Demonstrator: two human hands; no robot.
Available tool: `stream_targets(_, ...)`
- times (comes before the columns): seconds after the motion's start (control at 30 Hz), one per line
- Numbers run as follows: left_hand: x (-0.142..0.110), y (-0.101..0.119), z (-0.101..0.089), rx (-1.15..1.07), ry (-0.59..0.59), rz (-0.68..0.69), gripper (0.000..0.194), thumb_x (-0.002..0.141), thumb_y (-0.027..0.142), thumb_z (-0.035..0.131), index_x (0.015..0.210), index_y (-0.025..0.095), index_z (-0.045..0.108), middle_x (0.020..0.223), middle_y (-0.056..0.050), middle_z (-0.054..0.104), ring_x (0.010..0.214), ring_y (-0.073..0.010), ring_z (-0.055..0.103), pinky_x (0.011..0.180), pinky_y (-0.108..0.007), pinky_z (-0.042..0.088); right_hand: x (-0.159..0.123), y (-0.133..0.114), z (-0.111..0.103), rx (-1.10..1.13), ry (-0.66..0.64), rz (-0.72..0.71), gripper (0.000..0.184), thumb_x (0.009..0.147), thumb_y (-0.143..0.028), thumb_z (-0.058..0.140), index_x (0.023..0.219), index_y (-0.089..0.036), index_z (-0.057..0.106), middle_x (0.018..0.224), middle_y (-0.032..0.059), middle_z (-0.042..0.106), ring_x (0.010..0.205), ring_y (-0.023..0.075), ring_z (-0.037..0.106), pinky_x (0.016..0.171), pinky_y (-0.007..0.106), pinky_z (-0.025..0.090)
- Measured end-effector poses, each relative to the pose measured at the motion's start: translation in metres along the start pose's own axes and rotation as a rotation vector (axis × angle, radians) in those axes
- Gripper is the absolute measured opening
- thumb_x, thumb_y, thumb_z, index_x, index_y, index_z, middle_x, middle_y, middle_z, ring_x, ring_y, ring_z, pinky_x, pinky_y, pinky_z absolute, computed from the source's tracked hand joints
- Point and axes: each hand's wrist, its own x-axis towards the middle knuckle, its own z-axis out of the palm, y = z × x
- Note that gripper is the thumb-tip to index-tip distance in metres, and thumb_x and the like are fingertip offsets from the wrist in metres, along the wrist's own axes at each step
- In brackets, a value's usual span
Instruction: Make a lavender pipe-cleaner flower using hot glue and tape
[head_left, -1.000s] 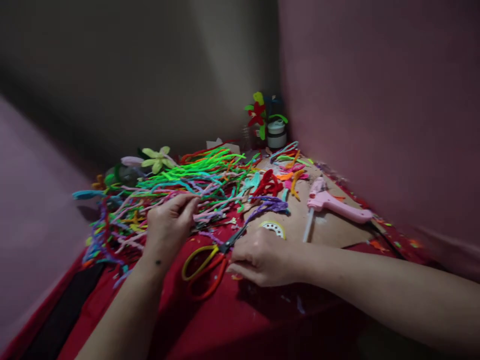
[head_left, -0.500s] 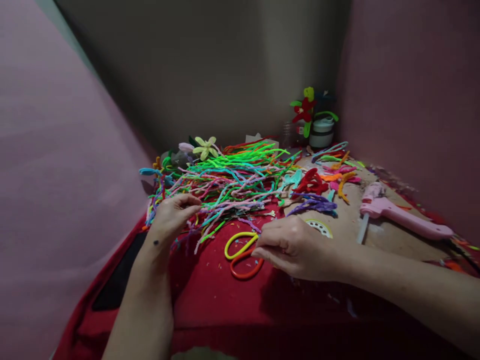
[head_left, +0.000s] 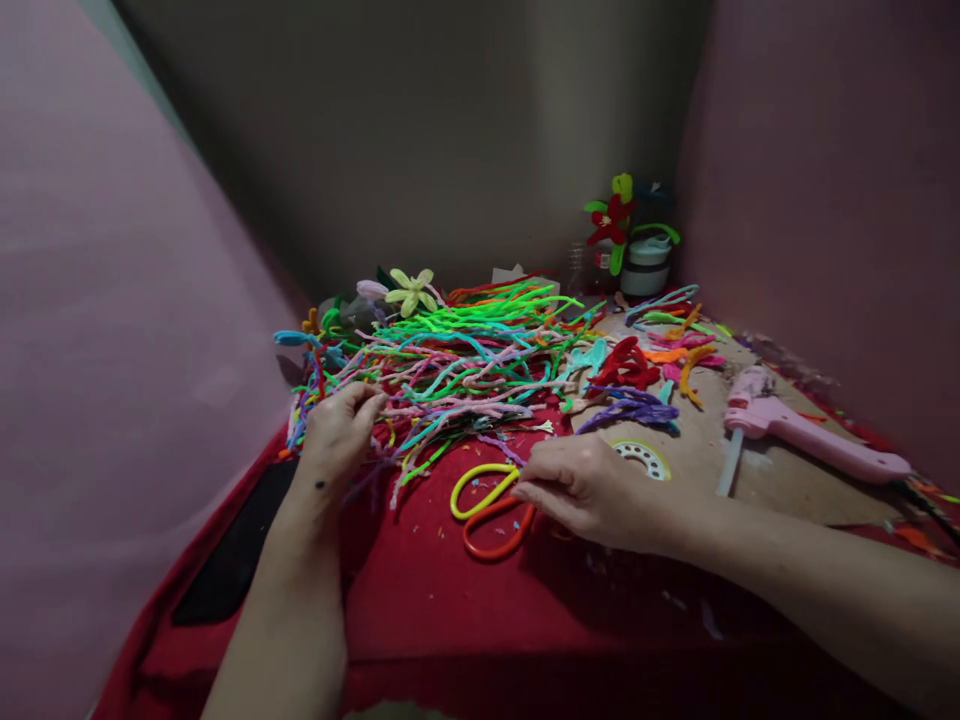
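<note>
My left hand (head_left: 341, 430) hovers at the left front of a heap of colourful pipe cleaners (head_left: 480, 345), its thumb and fingers pinched together. Whatever lies in that pinch is hidden. Over the red cloth, my right hand (head_left: 581, 485) is closed too, fingers curled and thumb pressed against them. A purple pipe cleaner (head_left: 499, 447) runs up to these fingertips; I cannot tell whether they grip it. Scissors with one yellow and one red handle loop (head_left: 491, 553) lie just left of my right hand, their blades out of sight.
A pink glue gun (head_left: 817, 435) rests on a cardboard sheet (head_left: 780, 495) at right. Bent red (head_left: 626, 365) and purple pieces (head_left: 630, 408) lie beside a white-and-yellow disc (head_left: 652, 460). Behind stand a lidded cup (head_left: 646, 268) and a red flower (head_left: 611, 220). A dark flat object (head_left: 232, 550) lies left.
My left hand has drawn slightly left and turned a little, its fingers tucked closer. My right hand has barely shifted. The view has moved slightly.
</note>
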Motion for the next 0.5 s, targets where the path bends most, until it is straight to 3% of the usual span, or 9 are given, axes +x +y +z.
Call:
stream_targets(0.1,0.0,0.001,0.0,-0.145,0.047,-0.103,0.009,0.063,0.026,0.061,0.058,0.019,0.061,0.051,0.001,0.058,0.047,-0.0132,0.048,0.045,-0.022,0.034,0.02,0.002,0.0,-0.047,-0.052,0.042,0.018,0.083,-0.016,0.051,0.074,-0.013,0.066,0.072,0.0066,0.064,0.065,0.0138,0.055,0.06,0.024,0.041)
stream_targets(0.23,-0.002,0.003,0.0,-0.259,0.137,-0.14,0.01,0.068,0.027,0.056,0.066,0.019,0.059,0.048,0.002,0.056,0.038,-0.0105,0.045,0.038,-0.02,0.034,0.058,0.011,0.014,-0.151,-0.058,0.104,0.02,0.08,-0.012,0.053,0.094,-0.015,0.067,0.092,0.0086,0.064,0.082,0.0182,0.058,0.073,0.029,0.043)
stream_targets(0.33,-0.004,0.006,-0.002,-0.552,0.178,-0.16,0.007,0.067,0.024,0.057,0.068,0.017,0.058,0.046,0.003,0.056,0.034,-0.0095,0.045,0.035,-0.02,0.034,0.082,0.019,0.032,-0.235,-0.078,0.096,0.027,0.08,-0.012,0.052,0.104,-0.018,0.064,0.104,0.0098,0.061,0.097,0.0209,0.056,0.081,0.032,0.042)
stream_targets(0.5,0.001,0.006,-0.01,-1.018,0.342,-0.266,0.003,0.061,0.012,0.056,0.059,0.014,0.055,0.05,0.001,0.059,0.039,-0.0091,0.05,0.036,-0.02,0.036,0.096,0.032,0.054,-0.324,-0.213,0.099,0.026,0.08,-0.012,0.052,0.102,-0.017,0.066,0.103,0.0112,0.06,0.101,0.0228,0.054,0.085,0.033,0.041)
